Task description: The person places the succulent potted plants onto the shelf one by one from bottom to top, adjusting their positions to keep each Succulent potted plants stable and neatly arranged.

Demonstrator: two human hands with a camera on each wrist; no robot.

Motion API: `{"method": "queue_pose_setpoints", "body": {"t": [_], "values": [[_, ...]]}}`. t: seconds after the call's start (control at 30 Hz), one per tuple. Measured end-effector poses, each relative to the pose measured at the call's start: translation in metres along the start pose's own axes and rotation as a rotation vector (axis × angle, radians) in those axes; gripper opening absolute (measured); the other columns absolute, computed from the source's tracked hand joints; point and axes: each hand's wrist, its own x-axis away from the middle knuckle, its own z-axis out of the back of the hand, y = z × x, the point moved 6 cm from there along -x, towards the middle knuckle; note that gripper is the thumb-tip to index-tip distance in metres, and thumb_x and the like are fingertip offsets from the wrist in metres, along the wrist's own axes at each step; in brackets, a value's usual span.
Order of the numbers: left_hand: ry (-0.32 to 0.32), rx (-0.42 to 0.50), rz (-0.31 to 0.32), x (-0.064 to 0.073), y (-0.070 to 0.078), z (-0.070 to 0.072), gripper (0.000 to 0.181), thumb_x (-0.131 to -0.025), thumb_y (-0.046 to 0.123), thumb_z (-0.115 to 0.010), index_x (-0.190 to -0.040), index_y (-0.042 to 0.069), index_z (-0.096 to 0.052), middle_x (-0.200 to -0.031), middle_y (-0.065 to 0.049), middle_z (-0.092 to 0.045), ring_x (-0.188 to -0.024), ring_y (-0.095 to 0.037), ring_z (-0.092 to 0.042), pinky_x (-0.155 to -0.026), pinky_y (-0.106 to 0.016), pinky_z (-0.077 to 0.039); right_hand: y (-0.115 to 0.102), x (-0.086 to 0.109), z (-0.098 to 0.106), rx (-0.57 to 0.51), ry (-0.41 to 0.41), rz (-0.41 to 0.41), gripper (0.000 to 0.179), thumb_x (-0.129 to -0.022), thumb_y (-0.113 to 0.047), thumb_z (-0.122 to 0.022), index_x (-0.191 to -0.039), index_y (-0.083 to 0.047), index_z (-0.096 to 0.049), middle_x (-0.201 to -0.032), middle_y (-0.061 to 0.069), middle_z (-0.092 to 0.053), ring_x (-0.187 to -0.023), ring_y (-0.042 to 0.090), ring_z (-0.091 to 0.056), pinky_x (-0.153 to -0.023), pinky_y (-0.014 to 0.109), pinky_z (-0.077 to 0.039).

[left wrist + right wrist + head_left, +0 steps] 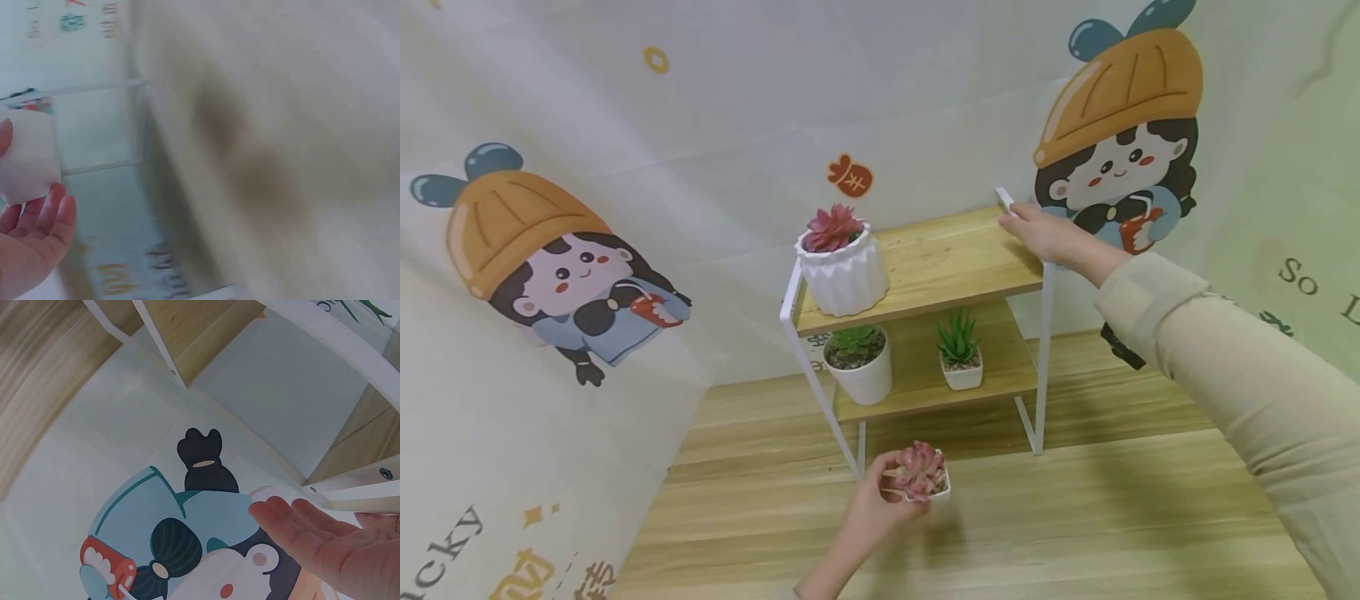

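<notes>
My left hand (887, 496) grips a small white pot (28, 156) with a pink succulent (920, 472), in front of the shelf and above the wooden floor surface. In the left wrist view, the thumb and fingers (50, 215) of that hand lie about the pot. At the upper right of the two-tier shelf (955, 250), my right hand (1041, 233) holds the white side rail. The right wrist view has its fingers (300, 525) along the outer side, with the thumb across the rail and partly hidden.
A ribbed white pot (844, 275) with a red succulent stands on the top board's left. On the lower board (917, 400) are a round white pot (868, 379) with a green succulent and a small square pot (962, 375) with a spiky plant. A printed cloth (737, 275) hangs behind.
</notes>
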Motion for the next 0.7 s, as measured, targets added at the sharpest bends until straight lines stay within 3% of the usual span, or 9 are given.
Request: {"method": "queue_pose_setpoints", "body": {"t": [0.07, 0.23, 0.53, 0.7], "values": [[-0.006, -0.02, -0.041, -0.004, 0.02, 0.007, 0.061, -0.066, 0.007, -0.079, -0.119, -0.002, -0.05, -0.104, -0.014, -0.06, -0.083, -0.014, -0.055, -0.072, -0.027, -0.05, 0.0, 0.0, 0.0, -0.004, -0.002, 0.001, 0.063, -0.099, -0.042, -0.015, -0.147, -0.006, 0.004, -0.151, 0.021, 0.003, -0.136, 0.043, -0.002, -0.109, 0.056, -0.01], [-0.023, 0.032, -0.111, -0.015, 0.065, 0.022, 0.057, -0.065, 0.0, -0.078, -0.117, -0.003, -0.053, -0.103, -0.017, -0.062, -0.081, -0.015, -0.059, -0.071, -0.023, -0.052, 0.0, 0.0, 0.0, -0.013, -0.012, 0.002, 0.064, -0.098, -0.044, -0.014, -0.147, -0.006, 0.005, -0.151, 0.022, 0.001, -0.137, 0.043, -0.003, -0.109, 0.056, -0.011], [0.002, -0.031, -0.157, -0.038, 0.145, 0.042, 0.059, -0.068, 0.007, -0.078, -0.122, 0.005, -0.054, -0.099, -0.011, -0.064, -0.081, -0.02, -0.065, -0.068, -0.027, -0.054, -0.002, -0.001, -0.001, -0.01, -0.012, 0.011, 0.065, -0.098, -0.046, -0.013, -0.147, -0.006, 0.005, -0.151, 0.022, 0.002, -0.136, 0.043, -0.003, -0.109, 0.056, -0.011], [0.012, -0.039, -0.157, -0.055, 0.179, 0.045, 0.062, -0.07, 0.012, -0.079, -0.125, 0.011, -0.052, -0.096, -0.007, -0.067, -0.086, -0.018, -0.064, -0.069, -0.027, -0.054, -0.002, 0.001, -0.001, -0.022, -0.004, 0.015, 0.065, -0.098, -0.045, -0.013, -0.147, -0.006, 0.003, -0.151, 0.024, -0.002, -0.136, 0.045, -0.005, -0.109, 0.057, -0.011]]}}
